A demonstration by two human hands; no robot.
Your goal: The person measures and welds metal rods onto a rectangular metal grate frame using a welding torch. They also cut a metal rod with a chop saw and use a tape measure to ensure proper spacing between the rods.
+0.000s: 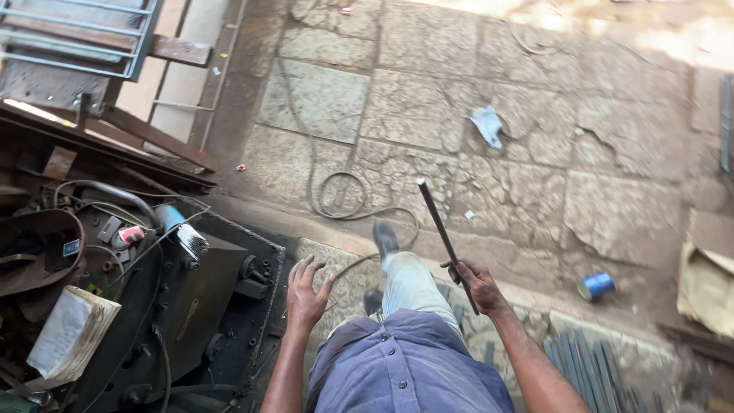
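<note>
My right hand (478, 283) grips a thin dark metal rod (440, 226) near its lower end; the rod slants up and to the left over the stone floor. My left hand (306, 294) hangs open with fingers spread, beside the edge of a black metal machine (206, 306) and holding nothing. Below me I see my blue shirt, a light trouser leg and a dark shoe (384, 239) stepping forward.
A cluttered workbench with wires, a wire brush (193, 243) and a stack of papers (69, 333) fills the left. A coiled cable (340, 195) lies on the cracked stone paving. A blue can (595, 286), a crumpled rag (487, 125) and several metal bars (589, 363) lie to the right.
</note>
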